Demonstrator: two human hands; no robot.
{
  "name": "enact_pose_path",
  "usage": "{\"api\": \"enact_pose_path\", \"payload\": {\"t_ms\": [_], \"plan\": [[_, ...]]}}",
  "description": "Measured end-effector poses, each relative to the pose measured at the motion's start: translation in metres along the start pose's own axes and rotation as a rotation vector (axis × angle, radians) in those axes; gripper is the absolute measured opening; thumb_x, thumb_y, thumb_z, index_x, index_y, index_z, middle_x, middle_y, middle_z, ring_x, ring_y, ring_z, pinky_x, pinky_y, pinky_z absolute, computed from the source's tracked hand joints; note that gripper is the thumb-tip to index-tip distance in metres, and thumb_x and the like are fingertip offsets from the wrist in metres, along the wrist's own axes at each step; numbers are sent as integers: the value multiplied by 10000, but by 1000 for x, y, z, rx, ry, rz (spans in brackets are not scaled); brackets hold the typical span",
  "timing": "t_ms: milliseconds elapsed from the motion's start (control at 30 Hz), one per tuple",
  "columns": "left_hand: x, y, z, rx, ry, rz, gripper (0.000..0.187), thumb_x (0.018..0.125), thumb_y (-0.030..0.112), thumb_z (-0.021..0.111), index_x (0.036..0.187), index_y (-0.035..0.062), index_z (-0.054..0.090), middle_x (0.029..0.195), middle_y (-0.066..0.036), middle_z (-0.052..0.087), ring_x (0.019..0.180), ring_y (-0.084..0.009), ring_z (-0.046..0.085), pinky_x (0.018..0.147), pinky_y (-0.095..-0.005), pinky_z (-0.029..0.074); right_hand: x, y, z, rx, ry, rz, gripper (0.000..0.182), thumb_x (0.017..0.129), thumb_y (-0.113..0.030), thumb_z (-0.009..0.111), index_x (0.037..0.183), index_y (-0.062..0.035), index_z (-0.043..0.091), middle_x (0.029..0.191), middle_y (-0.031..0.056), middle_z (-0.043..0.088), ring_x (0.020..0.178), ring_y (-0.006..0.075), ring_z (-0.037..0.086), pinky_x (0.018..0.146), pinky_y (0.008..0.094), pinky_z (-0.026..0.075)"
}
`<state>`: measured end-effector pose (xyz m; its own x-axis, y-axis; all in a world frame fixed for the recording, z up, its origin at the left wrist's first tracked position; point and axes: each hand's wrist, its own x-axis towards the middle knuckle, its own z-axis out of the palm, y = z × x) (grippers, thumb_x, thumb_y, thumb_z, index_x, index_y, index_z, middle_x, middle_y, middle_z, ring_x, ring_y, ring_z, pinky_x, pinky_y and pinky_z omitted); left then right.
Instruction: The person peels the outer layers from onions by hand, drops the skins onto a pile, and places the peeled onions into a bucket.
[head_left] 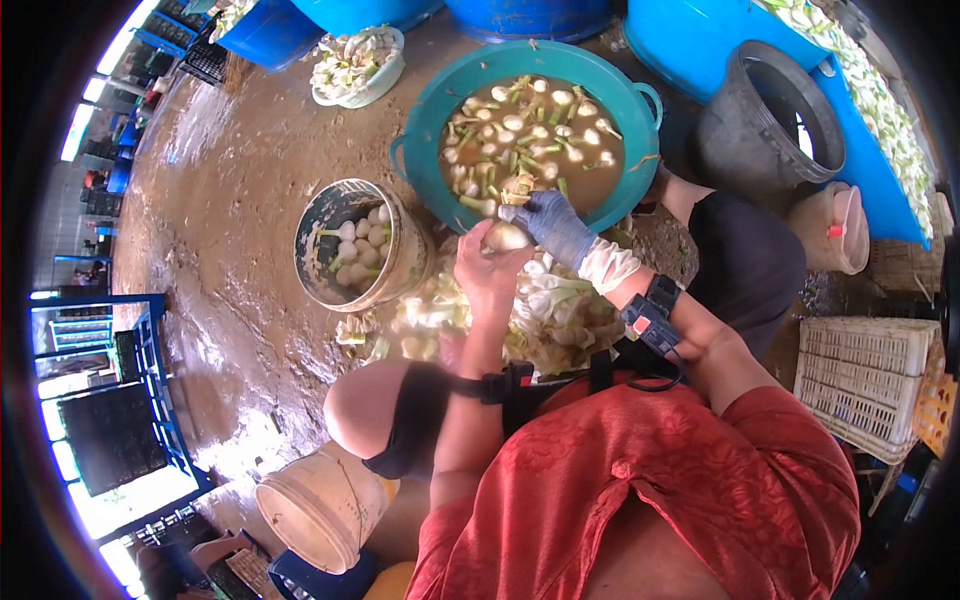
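Note:
My bare left hand [488, 268] is closed round a pale garlic bulb [507, 237], just in front of the green tub. My right hand [553, 226], in a grey-blue glove with a whitish wrist covering, is beside the bulb with its fingers curled. What the right fingers grip is hidden. Beyond both hands stands the round green tub [420, 125], with many garlic bulbs and green stems floating in brownish water. To the left, a bucket [402, 262] holds peeled white bulbs. Beneath my hands lies a heap of pale peelings [560, 305].
A small pale basin [388, 78] of garlic scraps sits at the upper left of the tub. A dark grey bucket [735, 145] and a pinkish pail [815, 235] stand right. A cream bucket [310, 510] lies lower left, white crates [860, 375] lower right. The brown floor [230, 200] looks wet.

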<state>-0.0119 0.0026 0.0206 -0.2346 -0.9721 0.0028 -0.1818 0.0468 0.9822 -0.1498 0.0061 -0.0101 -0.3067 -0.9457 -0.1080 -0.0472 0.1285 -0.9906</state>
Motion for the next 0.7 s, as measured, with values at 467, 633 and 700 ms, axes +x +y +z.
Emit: {"api": "enact_pose_path", "payload": {"t_ms": [467,633,700], "plan": [[7,1,-5,-762,-186,-305,465,711,159,700,1093,-42,529,872,-133,639,735,-206,618,628,-286,500,-23,-16,-34,225,-176,5,227,805,-59,609,1023,6,617,857,49,639,797,119,617,709,248,496],[14,-20,-11,-994,-500,-443,461,873,400,564,1126,16,525,951,-122,632,763,-224,611,656,-342,490,-21,0,-34,-125,-85,-316,292,735,6,633,1026,4,618,850,97,658,809,158,616,750,295,495],[12,-10,-4,-913,-425,-508,462,874,403,559,1116,11,526,939,-126,629,732,-221,607,627,-331,488,-29,-10,-33,-7,-67,-226,312,725,2,647,1035,-1,619,879,100,661,809,157,613,760,295,493]]}}
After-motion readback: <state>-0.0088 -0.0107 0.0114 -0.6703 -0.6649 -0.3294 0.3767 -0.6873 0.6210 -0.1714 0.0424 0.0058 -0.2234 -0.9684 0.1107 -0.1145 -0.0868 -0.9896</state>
